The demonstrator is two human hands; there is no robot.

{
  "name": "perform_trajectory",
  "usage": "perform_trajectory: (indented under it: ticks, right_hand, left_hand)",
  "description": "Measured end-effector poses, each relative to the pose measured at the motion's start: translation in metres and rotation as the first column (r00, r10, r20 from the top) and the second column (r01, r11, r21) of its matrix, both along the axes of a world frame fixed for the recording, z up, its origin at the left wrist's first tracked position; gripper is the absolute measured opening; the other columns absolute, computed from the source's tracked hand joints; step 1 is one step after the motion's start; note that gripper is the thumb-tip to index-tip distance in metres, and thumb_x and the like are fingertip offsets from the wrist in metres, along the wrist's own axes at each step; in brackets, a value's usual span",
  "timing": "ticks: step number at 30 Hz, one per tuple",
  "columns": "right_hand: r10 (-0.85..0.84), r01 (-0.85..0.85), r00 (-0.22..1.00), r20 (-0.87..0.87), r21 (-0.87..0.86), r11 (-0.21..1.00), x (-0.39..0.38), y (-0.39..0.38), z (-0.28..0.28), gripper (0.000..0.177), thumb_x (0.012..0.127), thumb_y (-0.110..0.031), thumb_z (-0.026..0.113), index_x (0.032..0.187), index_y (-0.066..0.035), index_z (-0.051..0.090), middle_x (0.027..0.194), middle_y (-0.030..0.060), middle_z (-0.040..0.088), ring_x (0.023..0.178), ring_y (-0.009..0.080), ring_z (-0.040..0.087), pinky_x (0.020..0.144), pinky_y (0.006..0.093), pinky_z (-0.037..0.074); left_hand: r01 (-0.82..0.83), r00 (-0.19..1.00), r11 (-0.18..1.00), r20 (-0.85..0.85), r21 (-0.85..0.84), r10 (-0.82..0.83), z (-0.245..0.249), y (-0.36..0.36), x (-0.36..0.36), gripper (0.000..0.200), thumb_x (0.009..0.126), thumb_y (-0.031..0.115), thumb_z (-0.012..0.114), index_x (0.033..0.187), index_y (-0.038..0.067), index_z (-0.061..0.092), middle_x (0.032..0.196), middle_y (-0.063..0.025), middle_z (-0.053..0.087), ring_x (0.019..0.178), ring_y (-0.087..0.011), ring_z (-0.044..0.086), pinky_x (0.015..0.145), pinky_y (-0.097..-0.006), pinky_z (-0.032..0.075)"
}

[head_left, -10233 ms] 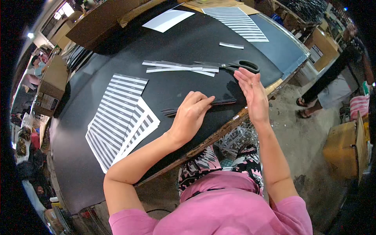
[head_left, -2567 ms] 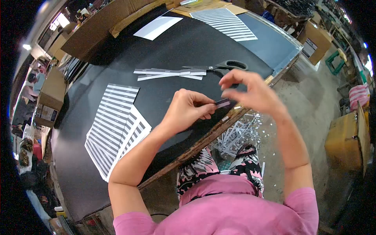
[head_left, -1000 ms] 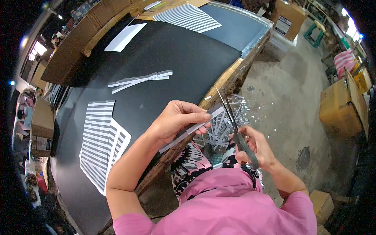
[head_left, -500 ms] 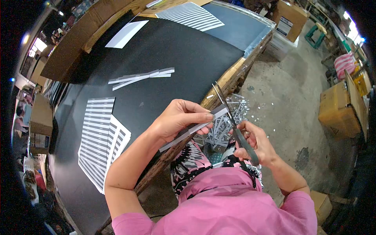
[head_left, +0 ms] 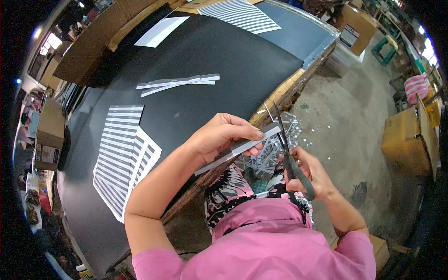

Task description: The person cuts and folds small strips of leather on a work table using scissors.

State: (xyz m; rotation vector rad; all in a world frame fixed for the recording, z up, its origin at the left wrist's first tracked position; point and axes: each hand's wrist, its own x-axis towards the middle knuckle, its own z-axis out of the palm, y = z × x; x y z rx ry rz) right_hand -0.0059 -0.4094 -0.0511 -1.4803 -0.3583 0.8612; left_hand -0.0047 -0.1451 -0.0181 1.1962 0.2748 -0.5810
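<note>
Between thumb and fingers, my left hand (head_left: pixel 228 135) pinches a grey-and-white paper strip (head_left: pixel 247 145), held at a slant over the table's wooden edge. My right hand (head_left: pixel 309 173) is closed around the dark handles of a pair of scissors (head_left: pixel 284 145). Their blades point away from me, slightly parted, right at the strip's far end. On the black tabletop lie several cut strips (head_left: pixel 179 84) in a crossed pile. Striped paper sheets (head_left: pixel 122 140) are stacked left of my left forearm.
Paper scraps (head_left: pixel 266 158) are heaped below the table edge (head_left: pixel 280 95), and bits litter the concrete floor. A white sheet (head_left: pixel 161 31) and another striped sheet (head_left: pixel 240 15) lie at the table's far side. Cardboard boxes (head_left: pixel 406 140) and a green stool (head_left: pixel 385 49) stand on the right.
The scissor blades have opened a little and sit slightly farther right along with both hands. The strip is still in my left hand. The whole view has shifted a little.
</note>
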Motion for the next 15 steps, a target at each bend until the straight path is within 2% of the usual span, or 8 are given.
perform_trajectory:
  ticks: [6, 15]
  right_hand:
    - [0.003, -0.002, 0.999, -0.032, 0.019, 1.000, -0.0018, 0.0013, 0.0033, 0.065, 0.067, -0.027, 0.086, 0.114, -0.001, 0.050, 0.077, 0.0017, 0.055, 0.070, 0.0072, 0.054, 0.061, 0.0221, 0.044]
    - [-0.037, 0.038, 0.998, 0.041, -0.010, 0.999, -0.0004, 0.0043, 0.0066, 0.067, 0.065, -0.029, 0.088, 0.112, 0.000, 0.050, 0.081, 0.0021, 0.055, 0.070, 0.0075, 0.054, 0.060, 0.0225, 0.044]
  left_hand:
    - [0.006, 1.000, 0.999, 0.000, -0.035, -0.006, -0.0025, 0.0009, 0.0004, 0.013, 0.079, 0.006, 0.071, 0.087, -0.005, 0.070, 0.078, -0.0133, 0.069, 0.066, -0.0148, 0.068, 0.060, -0.0236, 0.056]
    - [0.026, 1.000, 0.999, 0.015, -0.021, -0.025, -0.0045, 0.0002, 0.0015, 0.015, 0.078, 0.004, 0.073, 0.089, -0.005, 0.070, 0.078, -0.0137, 0.070, 0.066, -0.0141, 0.068, 0.061, -0.0235, 0.056]
